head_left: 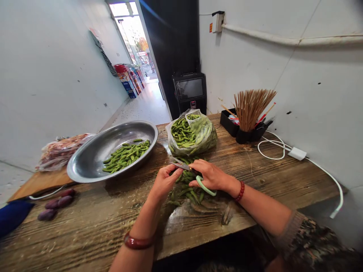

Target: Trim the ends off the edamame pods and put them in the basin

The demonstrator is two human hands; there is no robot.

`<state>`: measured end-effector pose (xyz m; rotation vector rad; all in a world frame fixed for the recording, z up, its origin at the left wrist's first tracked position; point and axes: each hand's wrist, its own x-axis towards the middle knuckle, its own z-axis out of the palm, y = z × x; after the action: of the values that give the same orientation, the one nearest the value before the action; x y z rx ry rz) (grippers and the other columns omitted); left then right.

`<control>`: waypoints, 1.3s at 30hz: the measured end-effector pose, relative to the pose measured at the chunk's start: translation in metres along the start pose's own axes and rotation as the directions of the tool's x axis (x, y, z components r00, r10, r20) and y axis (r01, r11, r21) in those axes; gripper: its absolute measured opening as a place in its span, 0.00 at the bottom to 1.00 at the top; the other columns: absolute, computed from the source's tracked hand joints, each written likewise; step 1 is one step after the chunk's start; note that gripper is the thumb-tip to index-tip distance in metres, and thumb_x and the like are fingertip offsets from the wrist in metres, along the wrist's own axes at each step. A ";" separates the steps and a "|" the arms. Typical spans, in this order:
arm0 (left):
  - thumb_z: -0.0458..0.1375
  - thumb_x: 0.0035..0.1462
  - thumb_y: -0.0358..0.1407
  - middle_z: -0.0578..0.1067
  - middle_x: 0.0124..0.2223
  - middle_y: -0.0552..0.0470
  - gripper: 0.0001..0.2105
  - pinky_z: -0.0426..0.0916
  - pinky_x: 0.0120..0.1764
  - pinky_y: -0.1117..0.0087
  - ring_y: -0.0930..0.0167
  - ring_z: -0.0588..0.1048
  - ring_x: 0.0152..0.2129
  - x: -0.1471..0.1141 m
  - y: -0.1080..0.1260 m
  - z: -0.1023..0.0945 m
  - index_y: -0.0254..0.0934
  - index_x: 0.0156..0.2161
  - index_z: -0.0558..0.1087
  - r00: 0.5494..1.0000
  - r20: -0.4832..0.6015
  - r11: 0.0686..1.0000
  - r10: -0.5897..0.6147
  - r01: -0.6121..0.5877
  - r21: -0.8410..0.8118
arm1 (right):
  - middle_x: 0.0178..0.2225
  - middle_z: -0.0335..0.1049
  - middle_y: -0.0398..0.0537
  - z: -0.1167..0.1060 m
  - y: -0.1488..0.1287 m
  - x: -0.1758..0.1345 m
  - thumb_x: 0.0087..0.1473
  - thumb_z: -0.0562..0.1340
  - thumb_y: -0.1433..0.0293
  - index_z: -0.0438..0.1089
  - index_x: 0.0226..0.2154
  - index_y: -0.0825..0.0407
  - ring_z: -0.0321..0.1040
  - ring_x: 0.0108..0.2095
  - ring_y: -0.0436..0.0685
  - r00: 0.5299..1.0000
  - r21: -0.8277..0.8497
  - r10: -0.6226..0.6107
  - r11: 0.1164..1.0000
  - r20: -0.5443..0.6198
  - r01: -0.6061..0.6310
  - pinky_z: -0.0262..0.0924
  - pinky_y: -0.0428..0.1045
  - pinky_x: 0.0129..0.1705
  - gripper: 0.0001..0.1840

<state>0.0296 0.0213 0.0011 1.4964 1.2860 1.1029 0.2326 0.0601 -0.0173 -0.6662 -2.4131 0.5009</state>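
Note:
My right hand (208, 174) grips scissors (204, 186) with pale green handles, their metal blades pointing left. Close to the blade tips, my left hand (167, 180) is closed in a pinch on what looks like an edamame pod, mostly hidden by the fingers. Beneath both hands lies a loose pile of edamame pods (193, 194) on the wooden table (113, 223). Just beyond them stands an open clear plastic bag (208, 138) full of pods. More pods (126, 155) lie inside the wide metal basin (82, 166) to the left.
Several dark red oval fruits (61, 202) and a bagged reddish item (64, 151) are at the left. At the back right stand a bundle of wooden skewers (252, 109) in a black holder (244, 136) and a white cable (320, 166). A black screen device (190, 90) is behind the table.

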 end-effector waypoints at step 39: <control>0.64 0.52 0.41 0.71 0.28 0.55 0.13 0.57 0.24 0.76 0.77 0.66 0.20 -0.001 0.004 0.005 0.35 0.38 0.71 0.998 -0.008 0.903 -0.068 0.058 -0.425 | 0.38 0.66 0.51 -0.005 -0.002 0.001 0.47 0.71 0.60 0.65 0.48 0.55 0.60 0.38 0.59 0.998 -0.121 -0.005 0.993 -0.070 -0.003 0.60 0.52 0.40 0.30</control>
<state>0.0353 0.0195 0.0034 1.1094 1.0157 1.2646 0.2344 0.0599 -0.0126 -0.7222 -2.3915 0.3265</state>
